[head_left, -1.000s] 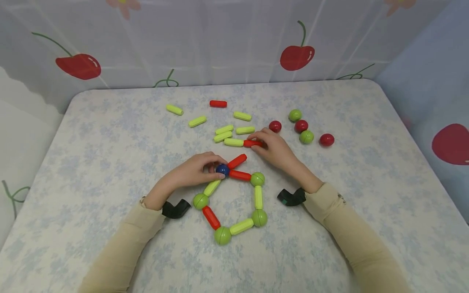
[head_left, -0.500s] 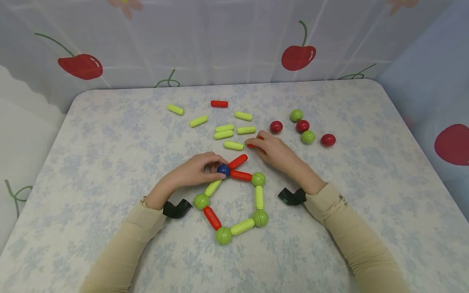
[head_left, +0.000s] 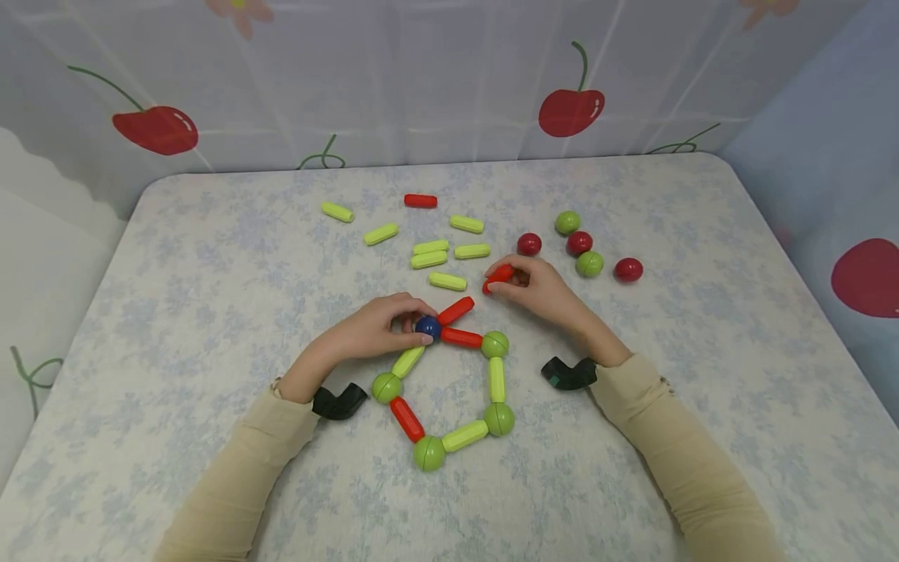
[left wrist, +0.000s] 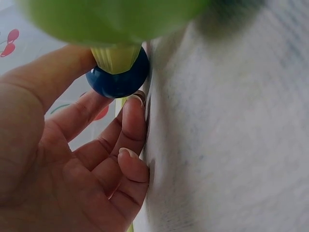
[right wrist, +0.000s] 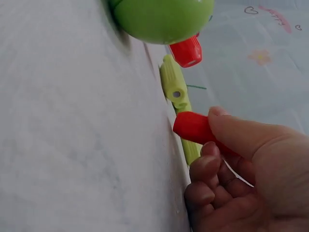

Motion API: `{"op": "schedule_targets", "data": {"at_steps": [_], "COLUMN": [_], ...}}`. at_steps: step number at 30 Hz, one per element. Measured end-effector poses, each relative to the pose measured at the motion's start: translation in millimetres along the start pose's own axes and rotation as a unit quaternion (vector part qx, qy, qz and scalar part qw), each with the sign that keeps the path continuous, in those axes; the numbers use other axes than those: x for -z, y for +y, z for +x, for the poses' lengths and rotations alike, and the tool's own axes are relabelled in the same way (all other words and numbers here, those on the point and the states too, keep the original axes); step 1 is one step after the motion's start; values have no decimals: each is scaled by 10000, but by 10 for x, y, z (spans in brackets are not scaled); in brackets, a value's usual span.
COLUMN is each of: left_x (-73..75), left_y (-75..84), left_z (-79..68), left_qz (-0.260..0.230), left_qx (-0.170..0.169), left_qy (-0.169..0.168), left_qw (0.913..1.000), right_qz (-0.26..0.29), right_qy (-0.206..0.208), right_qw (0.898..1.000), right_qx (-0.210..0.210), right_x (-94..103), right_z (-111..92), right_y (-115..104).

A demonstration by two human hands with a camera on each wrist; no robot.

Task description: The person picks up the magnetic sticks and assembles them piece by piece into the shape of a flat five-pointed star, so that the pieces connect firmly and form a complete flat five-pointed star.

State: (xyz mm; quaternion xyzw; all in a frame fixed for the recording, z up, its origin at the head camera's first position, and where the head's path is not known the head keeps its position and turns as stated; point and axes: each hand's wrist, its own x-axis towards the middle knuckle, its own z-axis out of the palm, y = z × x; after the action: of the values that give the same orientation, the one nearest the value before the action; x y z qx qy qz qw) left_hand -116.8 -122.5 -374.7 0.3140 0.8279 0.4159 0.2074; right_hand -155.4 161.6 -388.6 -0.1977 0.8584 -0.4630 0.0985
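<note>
My left hand pinches a dark blue ball between thumb and fingers. From that ball run a yellow-green rod, a red rod and another red rod that points up and right with a free end. The first two belong to a five-sided ring of rods and balls, with a green ball at its upper right corner. Between the thumb and fingers of my right hand is a loose red rod, tilted and apart from the ring. The left wrist view shows the blue ball in my grasp.
Several loose yellow-green rods lie beyond the ring, along with a red rod. To the right rest red balls and green balls. A patterned curtain hangs behind the table.
My right hand has pulled the red rod away from the yellow-green rod it touched end to end, then moved slightly right and turned it. My left hand keeps its hold on the blue ball.
</note>
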Motion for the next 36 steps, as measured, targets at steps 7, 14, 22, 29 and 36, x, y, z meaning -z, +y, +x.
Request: {"op": "schedule_targets", "data": {"at_steps": [7, 14, 22, 29, 36], "left_x": [4, 3, 0, -3, -8], "left_y": [0, -11, -19, -10, 11], "left_z": [-8, -11, -1, 2, -10], "left_qz": [-40, -47, -66, -67, -41], "left_qx": [-55, -58, -43, 11, 62], "left_qy": [13, 49, 66, 49, 101], "left_qw": [10000, 10000, 9999, 10000, 9999], "right_qz": [1040, 1195, 665, 360, 265], "right_qy": [-723, -1078, -1362, -1503, -1777], "right_qw": [9890, 9835, 9846, 9850, 9823], "right_qx": [-759, -820, -872, -765, -526], "right_x": [67, 40, -27, -24, -30], "right_z": [-21, -39, -65, -88, -95], "right_y": [-24, -84, -171, -235, -265]}}
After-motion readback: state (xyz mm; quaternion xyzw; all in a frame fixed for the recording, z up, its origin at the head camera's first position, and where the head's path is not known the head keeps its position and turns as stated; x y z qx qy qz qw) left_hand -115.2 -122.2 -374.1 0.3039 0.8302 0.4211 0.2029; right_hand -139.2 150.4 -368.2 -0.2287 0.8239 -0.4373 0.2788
